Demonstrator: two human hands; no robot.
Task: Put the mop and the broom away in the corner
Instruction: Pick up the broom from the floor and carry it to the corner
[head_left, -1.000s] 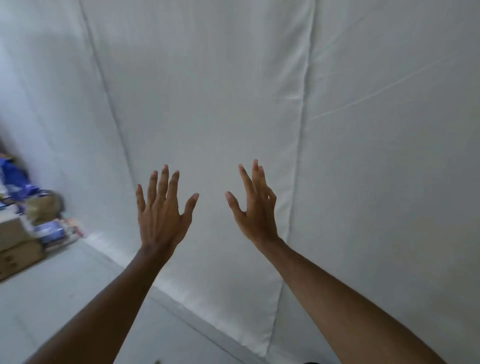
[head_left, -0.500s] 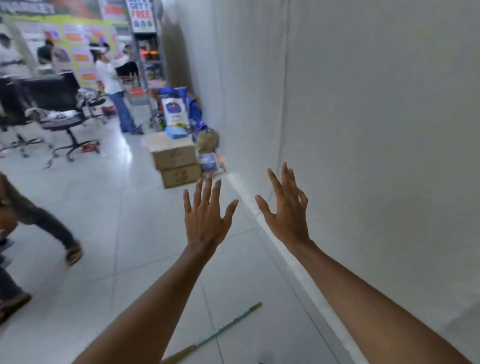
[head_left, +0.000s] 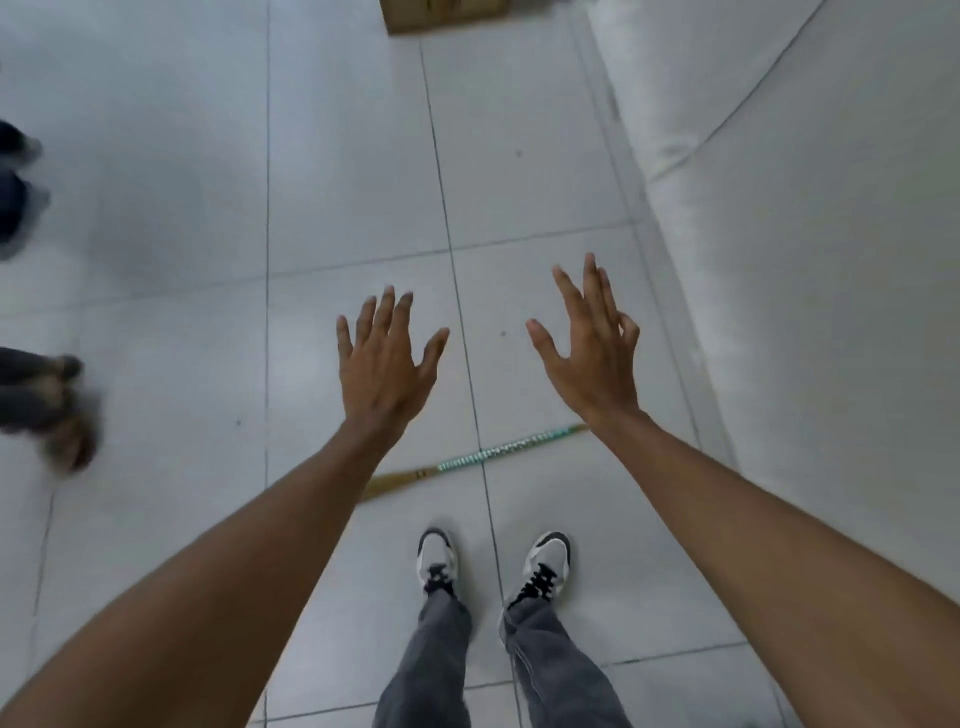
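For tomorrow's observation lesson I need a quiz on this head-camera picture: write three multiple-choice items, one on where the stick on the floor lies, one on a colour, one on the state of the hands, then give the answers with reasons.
1. Where does the broom handle lie?
A. On the floor ahead of the shoes
B. In the left hand
C. Leaning upright on the wall

2. What colour are the shoes?
A. Red
B. White and black
C. All yellow

3. What state are the hands in?
A. Both fists shut
B. Both gripping the stick
C. Both open and empty

Answers:
1 A, it lies flat across the tiles.
2 B, white uppers with black laces.
3 C, left hand and right hand spread their fingers above the floor.
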